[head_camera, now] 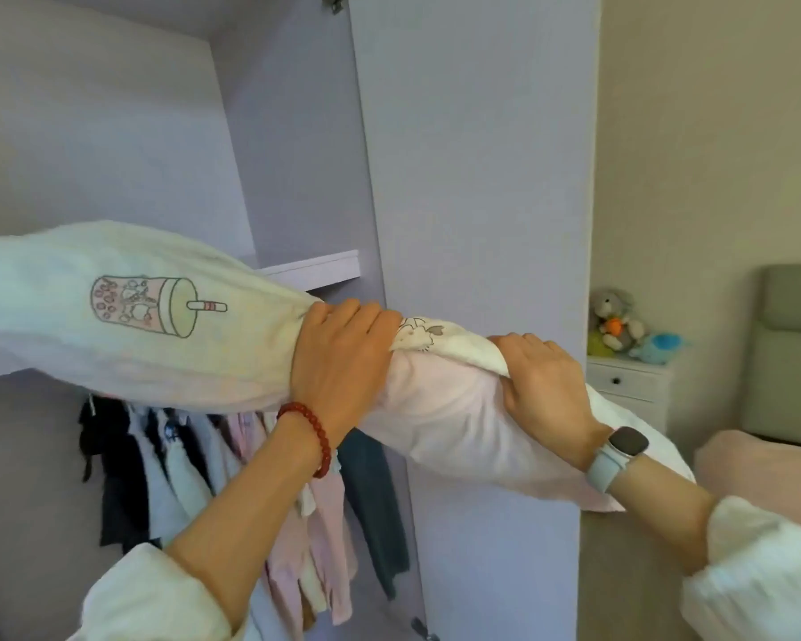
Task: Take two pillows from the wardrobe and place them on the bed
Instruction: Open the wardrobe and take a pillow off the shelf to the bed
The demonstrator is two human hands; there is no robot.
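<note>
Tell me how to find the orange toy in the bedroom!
Look right of the tall purple wardrobe door to the white nightstand beside the green headboard. Soft toys sit on top. The grey bunny hugs the small orange toy, the only orange one, beside green and blue ones.
</note>
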